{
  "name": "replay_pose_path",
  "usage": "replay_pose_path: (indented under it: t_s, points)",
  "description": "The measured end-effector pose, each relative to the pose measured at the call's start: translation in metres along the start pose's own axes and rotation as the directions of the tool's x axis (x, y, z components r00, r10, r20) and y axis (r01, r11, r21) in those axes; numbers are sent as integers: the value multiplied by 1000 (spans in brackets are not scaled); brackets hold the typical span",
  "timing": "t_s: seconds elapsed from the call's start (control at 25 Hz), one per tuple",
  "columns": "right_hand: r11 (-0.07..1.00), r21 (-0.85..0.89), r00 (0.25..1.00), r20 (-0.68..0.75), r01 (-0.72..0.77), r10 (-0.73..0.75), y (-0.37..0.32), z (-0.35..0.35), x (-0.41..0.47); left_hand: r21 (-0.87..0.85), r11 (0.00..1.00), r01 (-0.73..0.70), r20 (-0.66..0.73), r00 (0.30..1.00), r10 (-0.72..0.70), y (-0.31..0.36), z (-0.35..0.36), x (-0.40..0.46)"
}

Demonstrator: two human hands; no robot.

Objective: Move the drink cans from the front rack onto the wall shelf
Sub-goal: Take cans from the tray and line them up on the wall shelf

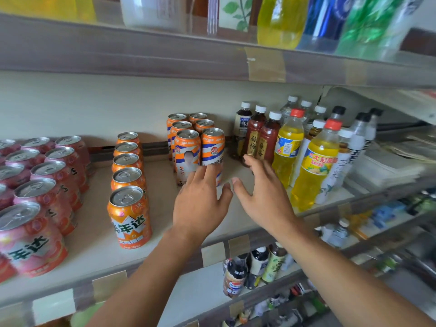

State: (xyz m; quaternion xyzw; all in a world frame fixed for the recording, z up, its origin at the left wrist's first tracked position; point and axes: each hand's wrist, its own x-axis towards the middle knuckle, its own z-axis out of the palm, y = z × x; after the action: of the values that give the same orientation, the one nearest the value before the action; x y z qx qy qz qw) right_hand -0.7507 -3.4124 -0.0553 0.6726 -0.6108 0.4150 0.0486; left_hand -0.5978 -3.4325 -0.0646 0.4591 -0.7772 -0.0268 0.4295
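Hands hover empty over the wall shelf: left hand spread-fingered, fingertips at the striped cans at twelve o'clock, right hand loosely spread.

2 open hands over the wall shelf, left hand fingertips touching striped orange cans, right hand near dark bottles, pink cans far left
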Motion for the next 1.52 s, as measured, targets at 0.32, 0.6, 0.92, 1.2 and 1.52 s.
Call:
replay_pose_path:
  t_s: [0.32, 0.6, 0.92, 1.2, 1.52]
  points:
    - [988, -70, 988, -81, -134, 129, 3, -35, -97, -186, 980, -76, 146, 984, 104, 36, 4, -52]
    - [976, -9, 971, -104, -215, 213, 43, -19, -190, -240, 969, -58, 334, 932, 139, 42, 50, -129]
    - [911, 89, 915, 62, -403, 399, 138, 48, -308, -147, 986, 80, 570, 822, 18, 11, 144, -229]
    - [799, -69, 756, 284, -597, 590, 220, 166, -485, -16, 989, 148, 677, 729, -99, -53, 274, -373]
    - [779, -258, 687, 368, -572, 626, 319, 315, -640, 99, 985, 144, 751, 638, -169, -154, 399, -536]
